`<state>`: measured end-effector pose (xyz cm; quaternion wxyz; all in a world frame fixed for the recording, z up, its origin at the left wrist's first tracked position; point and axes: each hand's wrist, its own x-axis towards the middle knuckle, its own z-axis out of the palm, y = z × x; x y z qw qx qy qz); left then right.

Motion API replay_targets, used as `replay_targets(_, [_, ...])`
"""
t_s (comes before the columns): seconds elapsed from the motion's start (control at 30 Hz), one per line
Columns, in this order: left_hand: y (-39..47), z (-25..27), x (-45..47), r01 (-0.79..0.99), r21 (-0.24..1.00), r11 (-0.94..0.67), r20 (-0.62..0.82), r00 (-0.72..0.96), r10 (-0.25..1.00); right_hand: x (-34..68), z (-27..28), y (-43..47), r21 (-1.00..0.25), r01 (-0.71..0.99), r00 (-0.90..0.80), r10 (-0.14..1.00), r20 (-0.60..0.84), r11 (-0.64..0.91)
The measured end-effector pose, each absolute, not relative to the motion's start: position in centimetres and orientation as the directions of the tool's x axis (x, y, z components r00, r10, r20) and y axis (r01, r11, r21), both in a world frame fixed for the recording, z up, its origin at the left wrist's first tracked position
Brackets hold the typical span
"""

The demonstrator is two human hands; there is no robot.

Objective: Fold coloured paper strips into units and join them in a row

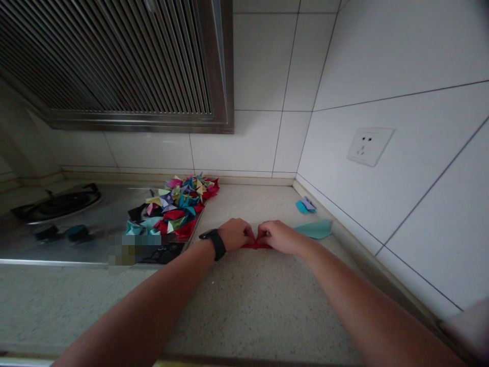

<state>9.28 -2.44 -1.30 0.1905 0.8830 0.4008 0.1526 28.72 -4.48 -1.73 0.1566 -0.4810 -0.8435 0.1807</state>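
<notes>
Both hands press on a small red paper [256,245] lying flat on the speckled stone desk [244,306]. The left hand [236,233] and the right hand [278,236] meet knuckle to knuckle, each grip pinched shut on the paper. The paper is thin and smooth, so it could slip or tear if a finger pushes too hard, and the fold could go crooked. A heap of bright, pointy folded papers [173,209] sits near, partly on the shiny stove [57,224]. A flat teal sheet [315,229] lies just beside the right hand

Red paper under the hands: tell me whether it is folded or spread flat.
Folded: the red paper shows only as a narrow strip, pinched between left hand and right hand.
</notes>
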Motion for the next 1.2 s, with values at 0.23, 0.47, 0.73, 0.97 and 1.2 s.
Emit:
replay_targets(0.23, [-2.7, -1.7, 9.3, 0.658, 0.345, -0.669, 0.193, 0.648, 0.737, 28.6, -1.8, -4.4, -0.355, 0.790, -0.497, 0.861, 0.107, 0.500])
replay_targets(0.47, [-2.8, -1.8, 9.2, 0.647, 0.278, -0.710, 0.233, 0.671, 0.703, 28.5, -1.7, -4.9, -0.188, 0.806, -0.535, 0.827, 0.173, 0.561])
replay_targets(0.73, [-2.9, -1.3, 8.6, 0.544, 0.221, -0.810, 0.281, 0.759, 0.587, 28.8, -1.2, -5.2, -0.187, 0.791, -0.546, 0.810, 0.214, 0.582])
replay_targets(0.97, [-3.6, -0.9, 7.9, 0.500, 0.209, -0.841, 0.306, 0.783, 0.542, 29.1, -0.6, -5.4, -0.231, 0.786, -0.525, 0.816, 0.241, 0.574])
replay_targets(1.2, [-3.5, -0.7, 7.6, 0.517, 0.206, -0.831, 0.263, 0.789, 0.556, 29.5, -0.4, -5.2, -0.248, 0.694, -0.654, 0.736, 0.177, 0.676])
